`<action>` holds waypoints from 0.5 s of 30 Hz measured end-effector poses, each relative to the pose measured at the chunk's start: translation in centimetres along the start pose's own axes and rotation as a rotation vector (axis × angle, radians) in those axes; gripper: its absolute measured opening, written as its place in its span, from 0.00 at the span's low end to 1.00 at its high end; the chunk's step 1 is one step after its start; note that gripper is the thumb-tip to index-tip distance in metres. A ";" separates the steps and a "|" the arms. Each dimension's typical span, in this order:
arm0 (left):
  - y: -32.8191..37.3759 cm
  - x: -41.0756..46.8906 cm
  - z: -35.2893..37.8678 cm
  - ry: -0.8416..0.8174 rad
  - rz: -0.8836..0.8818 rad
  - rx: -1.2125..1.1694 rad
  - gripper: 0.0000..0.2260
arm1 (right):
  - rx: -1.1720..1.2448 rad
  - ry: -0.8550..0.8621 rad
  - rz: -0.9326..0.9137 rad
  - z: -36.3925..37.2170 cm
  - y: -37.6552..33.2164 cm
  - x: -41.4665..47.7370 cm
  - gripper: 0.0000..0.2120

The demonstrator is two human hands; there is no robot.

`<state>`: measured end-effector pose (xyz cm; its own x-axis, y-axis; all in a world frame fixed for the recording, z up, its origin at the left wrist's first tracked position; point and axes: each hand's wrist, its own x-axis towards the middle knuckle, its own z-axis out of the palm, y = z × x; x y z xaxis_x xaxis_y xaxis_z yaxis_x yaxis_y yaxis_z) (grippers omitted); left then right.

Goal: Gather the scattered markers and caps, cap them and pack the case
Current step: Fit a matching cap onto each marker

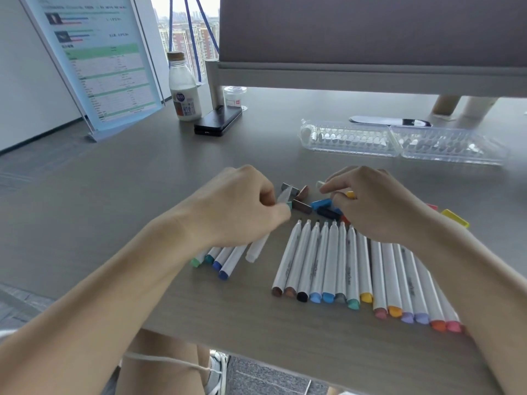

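A row of several white uncapped markers (pixel 336 260) lies on the desk with coloured ends toward me. A smaller group of markers (pixel 225 256) lies under my left hand (pixel 242 206), which grips a white marker (pixel 258 246) with a clear cap end (pixel 285 195). Loose caps (pixel 303 206) in brown, grey, blue and dark blue lie in a pile between my hands. My right hand (pixel 376 203) reaches into the pile and pinches a small clear cap (pixel 320 184). A yellow cap (pixel 454 218) lies to its right. The clear plastic case (pixel 399 141) sits open farther back.
A milk bottle (pixel 184 89), a black power bank (pixel 218 122) and a small clear jar (pixel 235 96) stand at the back left by a partition post. A tilted document stand (pixel 99 64) is at far left. The desk's front edge runs near me.
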<state>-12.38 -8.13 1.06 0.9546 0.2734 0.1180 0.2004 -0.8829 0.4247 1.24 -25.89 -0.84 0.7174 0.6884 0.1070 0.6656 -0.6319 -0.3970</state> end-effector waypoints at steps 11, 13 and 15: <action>-3.4 1.7 0.2 0.284 0.215 -0.296 0.12 | 0.109 0.210 -0.108 -0.4 -0.1 0.1 0.11; -3.7 1.7 0.6 0.318 0.246 -0.285 0.12 | 0.080 0.195 -0.114 -0.3 -0.2 0.0 0.13; -3.9 1.7 1.0 0.362 0.259 -0.281 0.11 | 0.099 0.213 -0.133 -0.5 -0.4 -0.1 0.15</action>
<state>-11.33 -4.63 -1.32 0.8177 0.2184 0.5326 -0.1462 -0.8161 0.5591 1.01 -25.92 -0.22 0.6590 0.6659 0.3496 0.7411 -0.4957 -0.4528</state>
